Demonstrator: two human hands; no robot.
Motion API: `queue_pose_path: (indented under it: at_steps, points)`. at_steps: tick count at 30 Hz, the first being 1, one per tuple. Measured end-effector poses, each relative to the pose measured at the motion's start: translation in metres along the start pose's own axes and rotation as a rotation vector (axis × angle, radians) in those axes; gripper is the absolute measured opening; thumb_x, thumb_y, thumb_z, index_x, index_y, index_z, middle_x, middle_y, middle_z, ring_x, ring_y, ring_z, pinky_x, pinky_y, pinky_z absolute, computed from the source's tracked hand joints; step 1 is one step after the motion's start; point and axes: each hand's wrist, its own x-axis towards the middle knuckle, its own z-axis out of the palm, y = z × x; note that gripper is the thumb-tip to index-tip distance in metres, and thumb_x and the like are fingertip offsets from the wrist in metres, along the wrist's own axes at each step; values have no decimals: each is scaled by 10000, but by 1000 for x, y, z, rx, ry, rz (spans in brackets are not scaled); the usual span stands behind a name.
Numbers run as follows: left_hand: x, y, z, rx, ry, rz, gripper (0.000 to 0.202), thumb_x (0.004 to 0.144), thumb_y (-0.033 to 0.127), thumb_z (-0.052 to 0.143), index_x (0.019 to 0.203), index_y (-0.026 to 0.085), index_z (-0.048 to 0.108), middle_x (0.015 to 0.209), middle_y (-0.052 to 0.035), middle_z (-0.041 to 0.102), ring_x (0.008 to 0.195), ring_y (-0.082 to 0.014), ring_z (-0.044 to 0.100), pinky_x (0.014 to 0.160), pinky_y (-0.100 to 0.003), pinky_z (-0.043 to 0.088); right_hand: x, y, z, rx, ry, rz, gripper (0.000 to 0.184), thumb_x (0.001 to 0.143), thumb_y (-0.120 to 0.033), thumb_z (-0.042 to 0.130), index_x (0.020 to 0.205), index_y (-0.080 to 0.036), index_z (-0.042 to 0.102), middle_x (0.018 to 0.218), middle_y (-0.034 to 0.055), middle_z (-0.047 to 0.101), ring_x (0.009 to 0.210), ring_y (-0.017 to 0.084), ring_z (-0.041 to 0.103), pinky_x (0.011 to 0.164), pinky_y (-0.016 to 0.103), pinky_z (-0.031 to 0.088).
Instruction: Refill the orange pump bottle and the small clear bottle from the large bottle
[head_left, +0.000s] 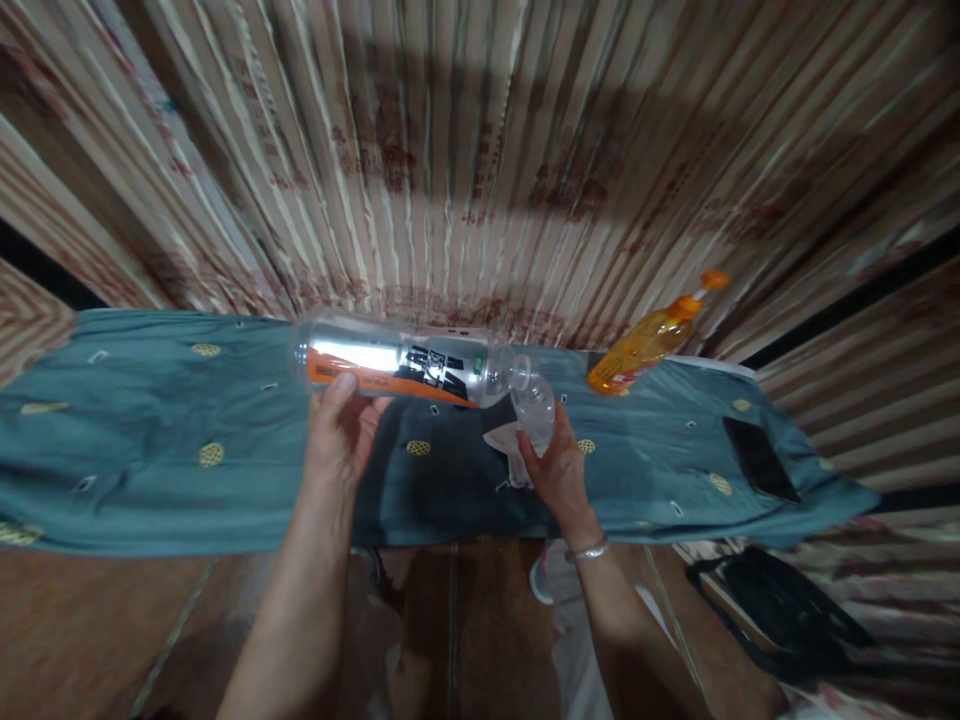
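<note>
My left hand (341, 430) grips a clear plastic bottle (397, 368) with a silver, orange and black label, held on its side above the teal cloth (150, 440). The bottle's mouth points right and touches the rim of a small clear plastic cup (534, 405). My right hand (559, 470) holds that cup tilted toward the bottle. A white crumpled wrapper (508, 445) lies under the right hand's fingers; whether the hand also holds it I cannot tell. A silver bracelet (587, 551) circles my right wrist.
An orange spray bottle (649, 345) stands at the back right of the cloth. A black phone (759, 460) lies flat near the right end. A dark bag (780, 605) sits on the floor at the lower right. A striped curtain (480, 150) hangs behind.
</note>
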Motion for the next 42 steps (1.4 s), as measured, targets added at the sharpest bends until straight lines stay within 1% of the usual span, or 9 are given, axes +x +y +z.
queue_pose_path:
  at_steps: [4, 9, 12, 15, 19, 24, 29, 34, 42]
  points:
    - [1, -1, -1, -17, 7, -4, 516, 494, 400, 999, 875, 189, 723, 844, -30, 732, 842, -214, 721, 834, -369, 653, 0, -1, 0, 5, 1, -1, 633, 1015, -484, 515, 1481, -60, 454, 1341, 270, 684, 1210, 338, 713, 1025, 538, 603]
    - [2, -1, -6, 13, -7, -16, 488, 514, 400, 991, 862, 192, 719, 826, -39, 738, 839, -237, 737, 868, -407, 649, -1, -1, -2, 8, -6, 19, 653, 1004, -520, 519, 1483, -80, 461, 1334, 257, 695, 1212, 343, 716, 1000, 530, 617]
    - [1, -1, -4, -3, 11, -17, 482, 495, 399, 995, 857, 209, 739, 844, -35, 763, 815, -233, 740, 860, -420, 658, -2, 2, -1, 12, 3, 2, 681, 1008, -556, 516, 1486, -75, 460, 1345, 264, 689, 1236, 350, 706, 1021, 542, 605]
    - [0, -1, -2, -17, 23, -22, 468, 478, 397, 1004, 823, 213, 748, 837, -31, 771, 781, -222, 735, 834, -414, 666, -4, 3, 0, 7, -9, 24, 719, 1001, -602, 516, 1503, -92, 447, 1365, 257, 681, 1256, 352, 695, 1042, 545, 590]
    - [0, -1, -2, -36, 28, -33, 501, 472, 388, 1017, 857, 206, 752, 848, -23, 771, 790, -210, 737, 843, -410, 665, -3, 3, 0, 8, -12, 43, 756, 982, -640, 526, 1496, -90, 454, 1368, 258, 680, 1258, 355, 693, 1035, 533, 594]
    - [1, -2, -5, -16, -16, -25, 491, 515, 406, 1002, 866, 205, 725, 851, -29, 760, 832, -234, 750, 866, -427, 653, -2, 2, -1, 12, -9, 36, 736, 987, -626, 529, 1472, -76, 479, 1345, 264, 694, 1237, 355, 707, 1014, 530, 607]
    - [2, -2, -7, -20, 15, -41, 528, 490, 393, 1008, 890, 193, 729, 871, -41, 762, 838, -233, 742, 865, -425, 653, -2, 3, -1, 16, -9, 24, 718, 1001, -599, 518, 1499, -86, 450, 1368, 261, 680, 1261, 352, 693, 1040, 549, 593]
    - [3, -3, -9, -9, -4, -38, 522, 523, 392, 993, 931, 202, 728, 889, -37, 758, 892, -255, 750, 888, -443, 645, -1, 3, -1, 18, -10, 29, 697, 1002, -576, 521, 1501, -95, 447, 1373, 257, 676, 1267, 350, 687, 1042, 551, 591]
    - [3, -2, -8, -30, 39, -40, 500, 465, 382, 1007, 845, 207, 733, 849, -23, 769, 811, -220, 737, 853, -412, 660, 1, -1, -3, 28, -3, 28, 677, 1003, -566, 514, 1471, -78, 479, 1338, 263, 695, 1239, 352, 704, 1022, 545, 603]
